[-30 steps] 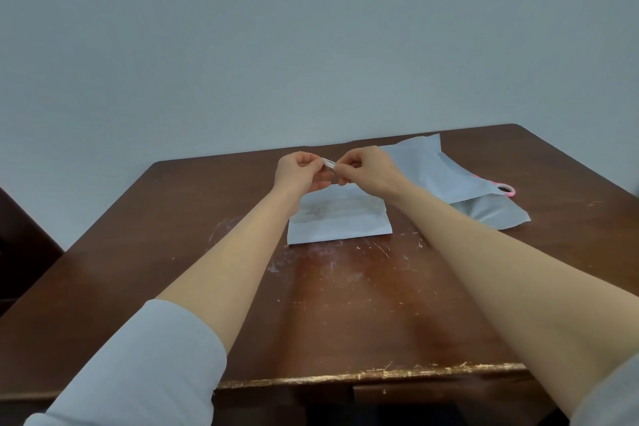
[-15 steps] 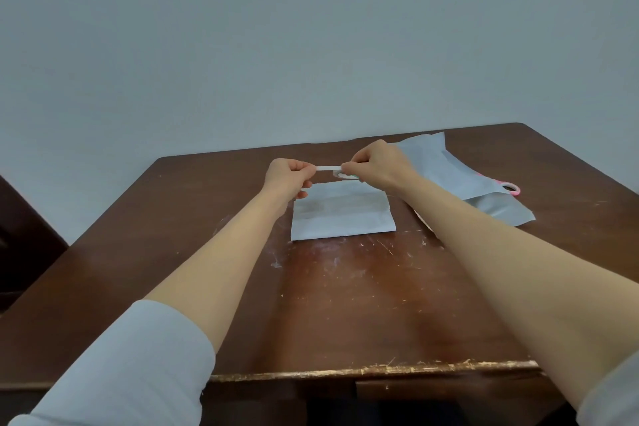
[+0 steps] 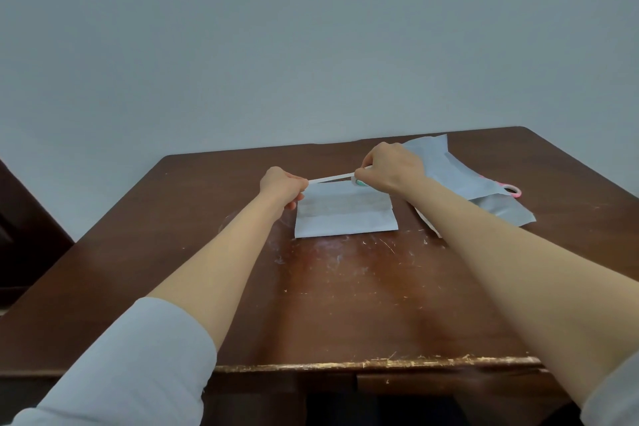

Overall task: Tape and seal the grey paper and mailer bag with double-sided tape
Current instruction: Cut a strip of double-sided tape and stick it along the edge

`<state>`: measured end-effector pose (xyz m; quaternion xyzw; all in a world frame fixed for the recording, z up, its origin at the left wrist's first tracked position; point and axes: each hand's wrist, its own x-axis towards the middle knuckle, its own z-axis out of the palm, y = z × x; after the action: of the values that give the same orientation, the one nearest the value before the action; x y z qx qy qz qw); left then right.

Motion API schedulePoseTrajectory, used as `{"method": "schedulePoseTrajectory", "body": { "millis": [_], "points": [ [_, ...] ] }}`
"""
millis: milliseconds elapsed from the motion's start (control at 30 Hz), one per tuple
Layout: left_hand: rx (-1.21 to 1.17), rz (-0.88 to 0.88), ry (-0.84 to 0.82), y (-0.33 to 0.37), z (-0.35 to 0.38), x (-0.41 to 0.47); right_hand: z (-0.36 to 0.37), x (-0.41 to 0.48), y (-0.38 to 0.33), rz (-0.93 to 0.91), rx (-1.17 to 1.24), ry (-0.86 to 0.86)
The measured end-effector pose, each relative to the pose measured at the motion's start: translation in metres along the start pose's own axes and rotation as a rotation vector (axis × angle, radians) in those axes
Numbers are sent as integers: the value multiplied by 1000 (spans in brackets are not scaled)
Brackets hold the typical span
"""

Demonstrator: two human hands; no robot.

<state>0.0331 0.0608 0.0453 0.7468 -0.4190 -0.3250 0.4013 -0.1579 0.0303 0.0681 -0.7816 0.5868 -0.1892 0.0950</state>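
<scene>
- Head view, sole view on file; clock directions are read from the centre of the table [image 3: 345, 304], a dark wood top with pale scuffs and a chipped near edge.
- Left hand [image 3: 283, 183]: at 11 o'clock. Fingers curled, pinching the free end of the tape strip [image 3: 332, 178]. Judged to serve as the anchor, so that the strip can be drawn taut.
- Right hand [image 3: 390, 168]: between 12 and 1 o'clock. Fingers curled round the small tape roll [image 3: 361, 182], of which only a teal-and-white edge shows beneath them. Held a little higher than the left hand, so the strip slopes upward to the right.
- Tape strip: white, narrow, stretched straight between the two hands, above the far edge of the grey paper [image 3: 345, 214]. Whether it touches the paper cannot be told. Likely being paid out to match the paper's width.
- Grey paper: folded rectangle lying flat at 12 o'clock, directly beneath the strip. Its far edge runs roughly along the strip, probably the line meant to receive the tape.
- Mailer bag [image 3: 449, 169]: grey, rumpled, at 2 o'clock, partly hidden behind the right forearm. Set aside, apparently awaiting its turn.
- Pink tape roll [image 3: 511, 189]: at 2 o'clock, by the bag's right side, untouched.
- Task standing, as judged: tape drawn out, not yet laid down; nothing visibly sealed.
</scene>
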Motion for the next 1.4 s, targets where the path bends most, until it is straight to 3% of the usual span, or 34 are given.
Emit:
{"method": "schedulePoseTrajectory", "body": {
  "millis": [300, 700, 1033, 1267, 1400],
  "points": [
    [-59, -39, 34, -3, -2, -2, -6, -3, 7, 28, 24, -16],
    [-189, 108, 108, 24, -5, -3, -23, 3, 10, 60, -8, -61],
    [-104, -11, 7, 3, -5, -5, -18, -1, 9, 68, 32, -116],
    [-84, 10, 63, -1, -1, -1, -10, 2, 12, 44, -164, -117],
    [-98, 24, 67, 3, 1, 0, -8, 6, 15, 64, -94, -132]
  ]
}}
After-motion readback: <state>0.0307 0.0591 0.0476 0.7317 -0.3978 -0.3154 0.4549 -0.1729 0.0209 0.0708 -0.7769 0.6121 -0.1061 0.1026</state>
